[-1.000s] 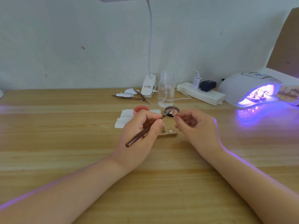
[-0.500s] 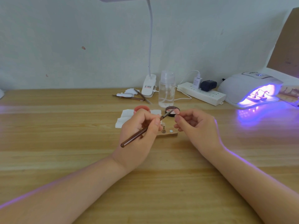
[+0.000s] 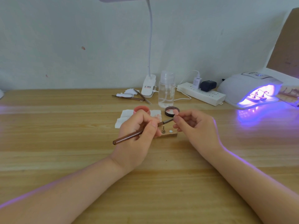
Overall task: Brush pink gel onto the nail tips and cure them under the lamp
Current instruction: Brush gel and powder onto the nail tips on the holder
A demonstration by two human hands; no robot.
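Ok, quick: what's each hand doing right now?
Left hand: holding the brush.
Right hand: pinching something small at the fingertips, likely a nail tip.

Small home nail-art workstation, not salon. Plain wooden desk [image 3: 48, 126] stood against bare, scuffed white wall [image 3: 80, 38]. Curing lamp [image 3: 247, 88] glowed violet at right rear, nail tips on stands inside. Clip-on gooseneck desk lamp [image 3: 148, 85] sat at centre rear; beside it, clear pump bottle [image 3: 166, 89] and power strip [image 3: 202, 94] with chargers plugged in. Pink gel pot [image 3: 141, 109], open lid [image 3: 171, 111], stained tissue [image 3: 124, 118], tweezers [image 3: 129, 97] lay about.
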